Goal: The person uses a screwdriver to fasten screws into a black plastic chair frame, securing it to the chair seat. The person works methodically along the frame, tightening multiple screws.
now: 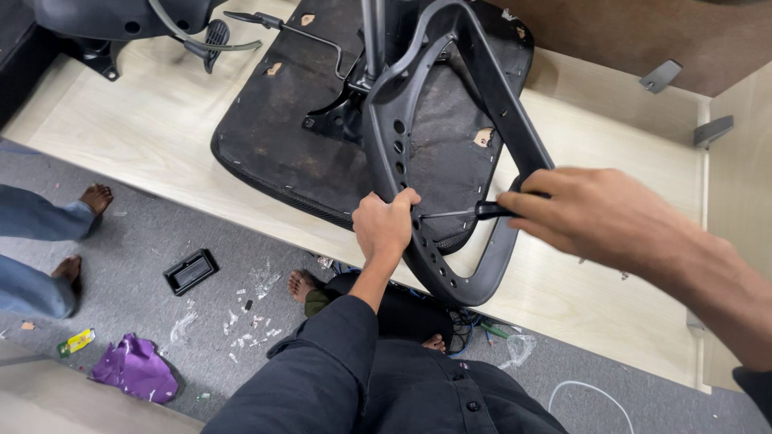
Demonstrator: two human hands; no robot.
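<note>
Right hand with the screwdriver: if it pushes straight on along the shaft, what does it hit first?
Likely the black plastic chair frame: the screwdriver in the right hand points at its holed rim, beside the gripping left hand. Depth unclear.

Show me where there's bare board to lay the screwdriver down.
Bare wooden board lies right of the chair frame, under the right hand with the screwdriver. More lies left of the seat base. It is crowded where the left hand grips the frame.

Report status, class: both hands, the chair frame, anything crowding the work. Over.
Left hand grips black chair frame. Right hand holds screwdriver, tip at frame by left hand. Upturned seat beneath; nothing blocking.
</note>
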